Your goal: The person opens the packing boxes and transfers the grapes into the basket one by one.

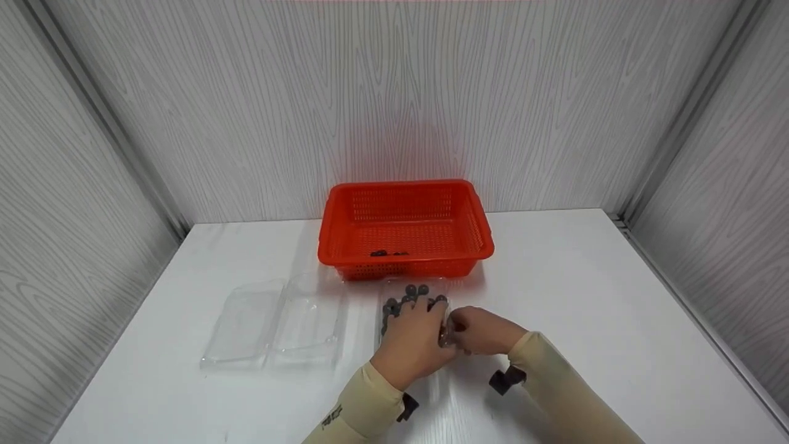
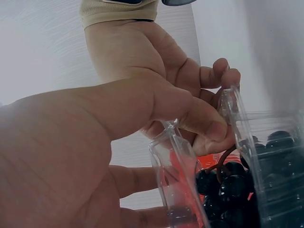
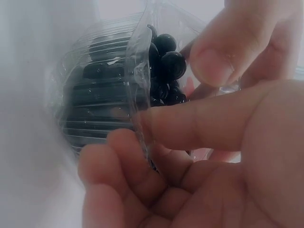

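Note:
Dark grapes (image 2: 233,188) on a brown stem fill a clear plastic clamshell box (image 3: 95,107) in front of the basket. My left hand (image 1: 412,340) rests over the box with spread, fairly straight fingers, which lie on its clear lid (image 2: 164,156). At the right side the lid stands apart from the base, with the left thumb beside the gap. There my right hand (image 1: 490,332) pinches the base's rim, thumb inside and curled fingers outside. The hands hide much of the box in the head view.
Behind the box stands a red perforated basket (image 1: 404,261) with a few dark grapes (image 1: 380,253) in it. Another clear clamshell box (image 1: 246,324) lies unfolded on the left of the white table (image 1: 573,290). Pale wood-grain panels (image 1: 407,92) enclose the back and sides.

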`<action>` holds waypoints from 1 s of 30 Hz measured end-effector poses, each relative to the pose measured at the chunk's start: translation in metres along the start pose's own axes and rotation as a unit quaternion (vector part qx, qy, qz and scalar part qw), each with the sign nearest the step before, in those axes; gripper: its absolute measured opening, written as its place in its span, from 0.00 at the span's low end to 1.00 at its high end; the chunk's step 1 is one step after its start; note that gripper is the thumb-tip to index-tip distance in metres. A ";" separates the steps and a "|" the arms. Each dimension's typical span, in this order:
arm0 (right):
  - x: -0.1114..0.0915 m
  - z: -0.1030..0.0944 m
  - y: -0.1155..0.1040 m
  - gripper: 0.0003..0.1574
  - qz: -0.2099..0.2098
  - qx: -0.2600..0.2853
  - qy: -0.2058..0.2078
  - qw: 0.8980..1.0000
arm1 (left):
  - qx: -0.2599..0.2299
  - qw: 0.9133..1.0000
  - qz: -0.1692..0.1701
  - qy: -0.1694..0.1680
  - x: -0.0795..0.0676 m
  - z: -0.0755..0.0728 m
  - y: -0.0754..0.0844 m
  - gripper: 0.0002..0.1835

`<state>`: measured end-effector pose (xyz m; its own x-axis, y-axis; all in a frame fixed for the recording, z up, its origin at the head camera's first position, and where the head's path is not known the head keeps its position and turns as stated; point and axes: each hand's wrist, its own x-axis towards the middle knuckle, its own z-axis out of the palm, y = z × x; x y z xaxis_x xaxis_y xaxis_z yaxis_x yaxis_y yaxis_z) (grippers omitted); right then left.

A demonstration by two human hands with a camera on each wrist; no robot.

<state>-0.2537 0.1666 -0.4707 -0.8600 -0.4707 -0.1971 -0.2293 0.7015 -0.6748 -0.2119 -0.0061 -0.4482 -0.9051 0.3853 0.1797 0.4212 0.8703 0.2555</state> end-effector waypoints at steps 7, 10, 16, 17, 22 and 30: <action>0.001 0.000 0.001 0.06 0.006 0.002 -0.007 1.000 | 0.008 1.000 0.008 0.008 0.000 0.000 0.000 0.29; 0.000 0.000 0.001 0.06 0.004 0.009 -0.019 1.000 | 0.004 1.000 0.006 0.001 0.000 -0.001 -0.001 0.30; -0.002 -0.002 0.002 0.06 -0.018 0.014 -0.037 0.999 | -0.014 1.000 0.003 -0.008 -0.001 -0.002 -0.002 0.29; -0.002 -0.002 0.002 0.06 -0.020 0.014 -0.037 0.999 | -0.014 1.000 0.003 -0.007 -0.001 -0.002 -0.002 0.29; -0.001 -0.002 0.003 0.08 -0.019 0.018 -0.042 0.999 | -0.013 1.000 0.002 -0.007 0.000 -0.002 -0.002 0.29; -0.002 -0.002 0.002 0.07 -0.009 0.018 -0.042 0.999 | -0.009 1.000 0.002 0.000 0.001 -0.004 -0.002 0.26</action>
<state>-0.2531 0.1705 -0.4705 -0.8145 -0.5268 -0.2432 -0.2256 0.6737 -0.7038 -0.2129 -0.0084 -0.4450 -0.9034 0.3891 0.1801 0.4258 0.8630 0.2718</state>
